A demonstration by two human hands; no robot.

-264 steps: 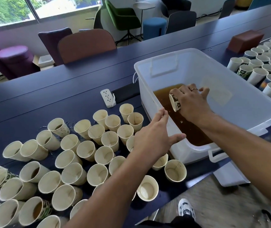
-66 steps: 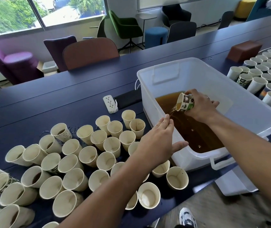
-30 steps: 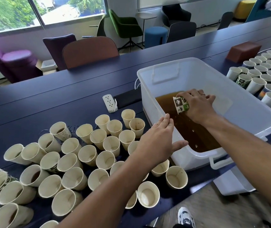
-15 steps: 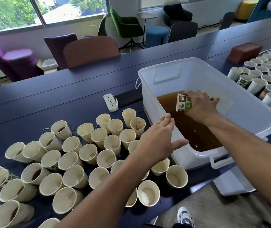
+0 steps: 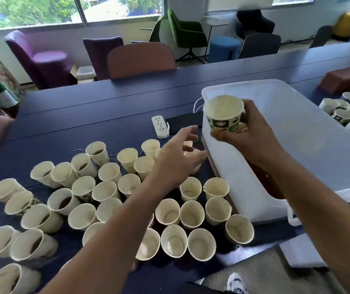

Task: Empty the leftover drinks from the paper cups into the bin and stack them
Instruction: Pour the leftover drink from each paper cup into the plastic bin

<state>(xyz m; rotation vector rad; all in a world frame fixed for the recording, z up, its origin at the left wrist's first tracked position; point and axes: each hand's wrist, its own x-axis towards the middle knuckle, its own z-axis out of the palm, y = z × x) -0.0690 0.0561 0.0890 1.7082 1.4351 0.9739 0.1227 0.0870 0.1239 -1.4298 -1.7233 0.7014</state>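
— Dozens of paper cups [image 5: 106, 192] crowd the near-left surface [image 5: 106, 107]; where is the emptied one?

— Upright in the right hand [image 5: 248, 134], grip clasping that printed cup [image 5: 222, 115] at the bin [image 5: 297, 128]'s left wall. Left hand [image 5: 176, 160], fingers spread, holding nothing, hovers nearer the thin, tapered cups.

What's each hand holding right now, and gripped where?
Right hand holds a green-printed paper cup, mouth up, gripped around its lower side wall and base. Left hand is open over the cups on the table, holding nothing.
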